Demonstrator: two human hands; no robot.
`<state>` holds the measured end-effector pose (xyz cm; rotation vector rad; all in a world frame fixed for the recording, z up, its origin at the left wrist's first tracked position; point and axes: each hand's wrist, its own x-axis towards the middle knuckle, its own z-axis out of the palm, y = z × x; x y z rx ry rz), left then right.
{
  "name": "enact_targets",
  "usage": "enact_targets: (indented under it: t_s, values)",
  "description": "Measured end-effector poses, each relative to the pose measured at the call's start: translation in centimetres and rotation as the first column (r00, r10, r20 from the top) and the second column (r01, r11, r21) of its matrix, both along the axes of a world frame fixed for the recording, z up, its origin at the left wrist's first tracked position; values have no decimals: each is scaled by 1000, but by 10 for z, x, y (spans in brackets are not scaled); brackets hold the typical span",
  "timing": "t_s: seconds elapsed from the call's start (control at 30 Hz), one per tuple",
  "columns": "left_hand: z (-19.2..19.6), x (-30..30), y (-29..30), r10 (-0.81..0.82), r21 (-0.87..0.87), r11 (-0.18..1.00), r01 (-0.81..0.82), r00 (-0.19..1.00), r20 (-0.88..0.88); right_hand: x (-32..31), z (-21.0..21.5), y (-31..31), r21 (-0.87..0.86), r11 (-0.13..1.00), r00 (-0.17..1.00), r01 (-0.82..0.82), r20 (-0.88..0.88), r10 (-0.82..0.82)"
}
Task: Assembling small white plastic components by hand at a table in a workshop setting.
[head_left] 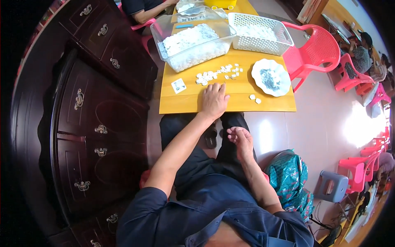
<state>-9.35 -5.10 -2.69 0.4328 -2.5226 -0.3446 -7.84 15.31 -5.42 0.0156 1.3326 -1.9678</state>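
My left hand (214, 100) rests palm down near the table's front edge, fingers loosely spread, the fingertips just short of a loose group of small white pieces (204, 78) with dark marks. More such pieces (228, 69) lie scattered to the right of that group. Below the table edge, above my lap, my right hand (242, 142) is held with curled fingers; whatever is in them, if anything, is too small to make out. Two plain white pieces (255, 99) lie at the right front. A scalloped white plate (282, 77) holds small grey bits.
A clear plastic bin (197, 55) full of white pieces and a perforated white basket (263, 47) stand farther back on the yellow table (173, 105). A white card (178, 86) lies left. Pink chairs (314, 49), a green bag (288, 177) and dark cabinets (103, 103) surround me. Another person sits across.
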Motion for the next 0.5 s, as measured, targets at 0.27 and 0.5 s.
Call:
enact_targets:
  t_s: [0.27,0.5]
  values:
    - [-4,45,-6,-58,-4,998,58,996,-63,-37,39,-42,244,970,775,-2,-612,156]
    - [-3,75,-11,-162,7,986,164,978,-133,-75,47,-142,437,872,114,222,-900,422]
